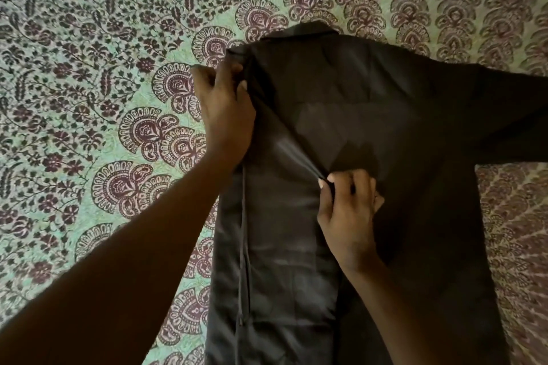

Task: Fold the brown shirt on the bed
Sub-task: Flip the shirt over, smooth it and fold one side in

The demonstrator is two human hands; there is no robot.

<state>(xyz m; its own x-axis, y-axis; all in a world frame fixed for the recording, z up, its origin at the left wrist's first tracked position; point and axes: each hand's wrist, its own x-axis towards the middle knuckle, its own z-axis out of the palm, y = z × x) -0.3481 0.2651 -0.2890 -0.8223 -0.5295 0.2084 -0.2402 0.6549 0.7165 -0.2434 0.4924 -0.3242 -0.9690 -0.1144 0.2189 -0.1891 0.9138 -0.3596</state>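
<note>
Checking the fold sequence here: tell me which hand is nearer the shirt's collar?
Left. The left hand grips the brown shirt at the shoulder edge, just below-left of the collar. The right hand pinches a fold mid-body, well below it.

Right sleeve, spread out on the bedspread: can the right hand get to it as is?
Probably yes. The sleeve lies flat and uncovered, nothing between it and the right hand. But that hand pinches a fold of the brown shirt and must release first.

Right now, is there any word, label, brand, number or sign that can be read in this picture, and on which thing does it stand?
None: the dark brown cloth shirt shows no label or print, and the green floral patterned bedsheet carries only ornament.
</note>
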